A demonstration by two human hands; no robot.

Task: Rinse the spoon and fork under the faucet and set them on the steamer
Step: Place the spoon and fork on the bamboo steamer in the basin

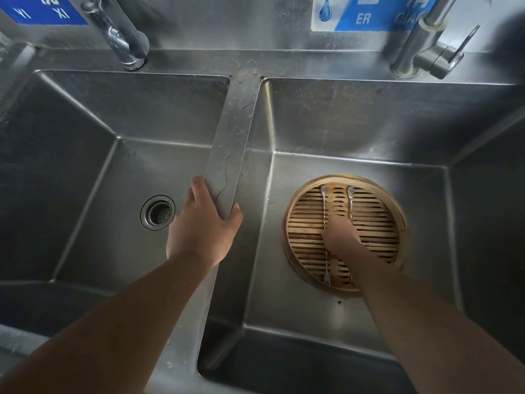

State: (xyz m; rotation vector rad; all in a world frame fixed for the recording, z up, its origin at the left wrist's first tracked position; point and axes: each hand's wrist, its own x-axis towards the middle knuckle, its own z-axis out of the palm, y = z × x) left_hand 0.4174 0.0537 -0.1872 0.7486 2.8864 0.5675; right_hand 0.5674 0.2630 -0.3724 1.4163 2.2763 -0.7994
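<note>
Left hand (pixel 203 223) grips divider (pixel 227 155); right hand (pixel 341 237), grip unclear, overlaps spoon (pixel 350 194) on steamer (pixel 342 177).

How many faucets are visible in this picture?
2: the left faucet behind the left basin, the right faucet behind the right basin. More may lie outside the frame.

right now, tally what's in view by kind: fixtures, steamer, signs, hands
faucets: 2
sink basins: 2
drain: 1
bamboo steamer: 1
blue signs: 2
hands: 2
total: 10
utensils left out: partly hidden, count unclear
</note>
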